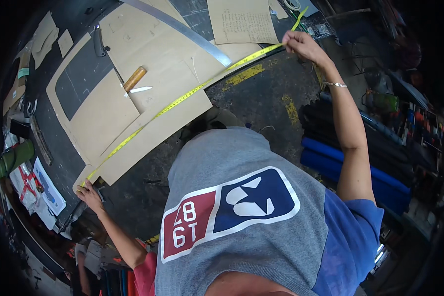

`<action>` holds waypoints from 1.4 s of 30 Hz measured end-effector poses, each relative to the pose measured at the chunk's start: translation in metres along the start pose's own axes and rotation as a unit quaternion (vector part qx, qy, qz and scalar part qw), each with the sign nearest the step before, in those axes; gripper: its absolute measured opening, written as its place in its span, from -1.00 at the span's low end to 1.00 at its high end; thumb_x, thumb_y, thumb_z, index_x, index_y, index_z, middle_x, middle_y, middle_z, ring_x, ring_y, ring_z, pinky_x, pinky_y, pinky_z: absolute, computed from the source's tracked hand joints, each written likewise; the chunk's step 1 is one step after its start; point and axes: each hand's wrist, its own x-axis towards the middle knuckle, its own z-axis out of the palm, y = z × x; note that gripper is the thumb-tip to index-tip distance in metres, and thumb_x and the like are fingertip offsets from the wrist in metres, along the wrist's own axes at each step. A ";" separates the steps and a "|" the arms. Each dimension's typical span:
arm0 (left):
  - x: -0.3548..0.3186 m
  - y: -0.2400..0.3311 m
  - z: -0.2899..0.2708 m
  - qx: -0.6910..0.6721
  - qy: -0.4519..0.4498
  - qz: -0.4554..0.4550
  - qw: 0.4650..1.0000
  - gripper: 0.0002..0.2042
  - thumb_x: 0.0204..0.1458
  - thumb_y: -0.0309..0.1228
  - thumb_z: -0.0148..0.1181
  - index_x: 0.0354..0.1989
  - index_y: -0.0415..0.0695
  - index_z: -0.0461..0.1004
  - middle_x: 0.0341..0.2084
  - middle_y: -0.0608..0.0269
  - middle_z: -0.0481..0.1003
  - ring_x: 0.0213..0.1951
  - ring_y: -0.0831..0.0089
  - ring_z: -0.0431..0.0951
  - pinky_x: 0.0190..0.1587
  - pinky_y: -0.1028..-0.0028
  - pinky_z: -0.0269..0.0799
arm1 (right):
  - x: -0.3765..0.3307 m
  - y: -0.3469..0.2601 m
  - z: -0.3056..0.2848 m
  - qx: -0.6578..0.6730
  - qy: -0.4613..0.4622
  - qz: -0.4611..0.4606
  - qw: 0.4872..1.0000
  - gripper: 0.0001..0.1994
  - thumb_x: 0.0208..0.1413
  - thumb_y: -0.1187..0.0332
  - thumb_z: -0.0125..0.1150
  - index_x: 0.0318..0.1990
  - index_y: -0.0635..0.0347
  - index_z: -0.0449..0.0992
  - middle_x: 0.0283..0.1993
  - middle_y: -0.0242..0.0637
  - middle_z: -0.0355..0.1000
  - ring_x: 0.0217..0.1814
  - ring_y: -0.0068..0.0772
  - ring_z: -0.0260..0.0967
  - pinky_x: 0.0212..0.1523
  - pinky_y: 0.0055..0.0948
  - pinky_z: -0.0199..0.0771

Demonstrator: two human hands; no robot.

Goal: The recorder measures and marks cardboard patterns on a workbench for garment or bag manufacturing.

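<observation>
A yellow measuring tape (pixel 175 102) runs diagonally across a large brown card pattern (pixel 118 106) on the dark worktable. At the near left corner of the card, my left hand (pixel 90 196) is closed on one end of the tape. My right hand (pixel 302 45) pinches the tape near the far right edge of the table, and a loose length of it trails past the fingers. Between the hands the tape looks taut and lies close along the card's edge. A long metal ruler (pixel 182 28) rests on the card beyond the tape.
On the card lie a wooden-handled tool (pixel 135 78), a white pointed stick (pixel 141 89) and a dark-handled cutter (pixel 99 43). A handwritten brown sheet (pixel 241 22) is at the far side. Blue and black rolls (pixel 325 153) are stacked at right; a green roll (pixel 16 159) sits left.
</observation>
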 end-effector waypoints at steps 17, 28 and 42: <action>0.021 -0.045 -0.002 0.066 -0.145 -0.016 0.987 -0.15 0.28 0.20 -0.20 0.41 -0.43 0.00 0.41 -0.33 -0.02 0.45 -0.18 -0.15 0.47 0.18 -0.24 | 0.070 0.137 -0.072 -0.142 -0.192 0.103 0.966 -0.87 0.08 0.35 0.36 -0.27 0.19 0.68 -0.49 -0.48 0.50 -0.48 -0.65 0.36 -0.44 -0.49 0.37; 0.041 -0.058 -0.014 0.123 -0.219 0.037 0.967 -0.18 0.27 0.22 -0.20 0.43 -0.30 0.03 0.43 -0.27 -0.05 0.45 -0.23 -0.16 0.46 0.15 -0.24 | 0.113 0.225 -0.123 -0.127 -0.073 0.117 0.982 -0.89 0.06 0.40 0.33 -0.29 0.20 0.66 -0.38 -0.43 0.57 -0.34 -0.59 0.45 -0.24 -0.49 0.45; 0.036 -0.049 -0.009 0.106 -0.169 0.009 0.980 -0.45 0.37 0.08 -0.41 0.42 0.15 0.20 0.42 -0.31 -0.04 0.41 -0.33 -0.11 0.46 0.06 -0.23 | 0.082 0.226 -0.128 0.240 -0.019 0.110 0.964 -0.81 0.26 0.35 0.12 -0.03 0.15 0.53 -0.31 -0.49 0.51 -0.50 -0.79 0.28 -0.58 -0.72 0.24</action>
